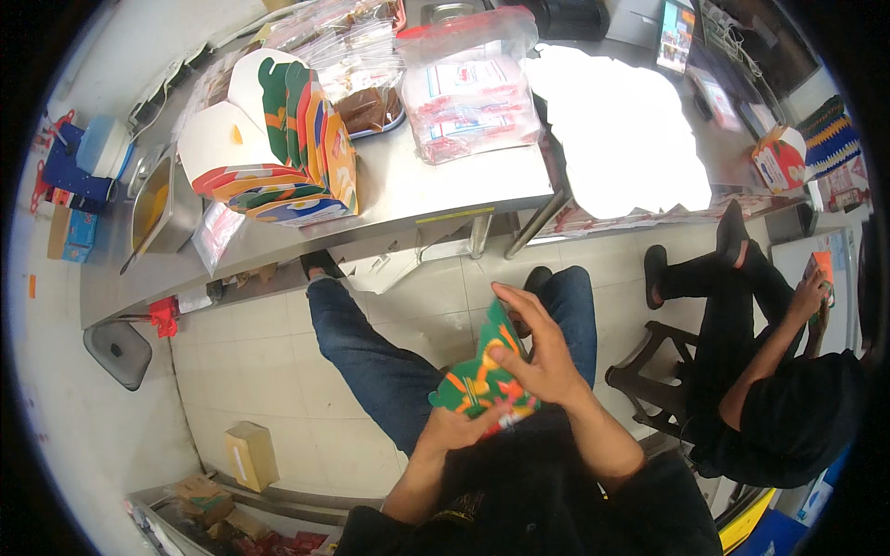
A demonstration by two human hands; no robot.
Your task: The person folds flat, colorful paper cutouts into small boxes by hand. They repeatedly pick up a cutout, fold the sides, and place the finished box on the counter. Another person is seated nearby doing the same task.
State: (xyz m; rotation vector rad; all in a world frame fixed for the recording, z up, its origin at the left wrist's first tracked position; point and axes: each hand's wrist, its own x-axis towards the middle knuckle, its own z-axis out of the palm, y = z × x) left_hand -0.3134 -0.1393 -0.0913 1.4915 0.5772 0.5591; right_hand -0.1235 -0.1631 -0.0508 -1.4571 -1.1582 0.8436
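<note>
A flat green carton blank with orange and red print is over my lap. My left hand grips it from below at its lower edge. My right hand lies on top of it, fingers spread and pressing on its right side. My legs in blue jeans stretch toward a steel table. On that table stands a row of folded cartons, white with green, orange and red panels.
Clear bags of packets lie on the table, a metal tub at its left end. A person in black sits on a stool to my right, holding a carton. A small cardboard box stands on the tiled floor.
</note>
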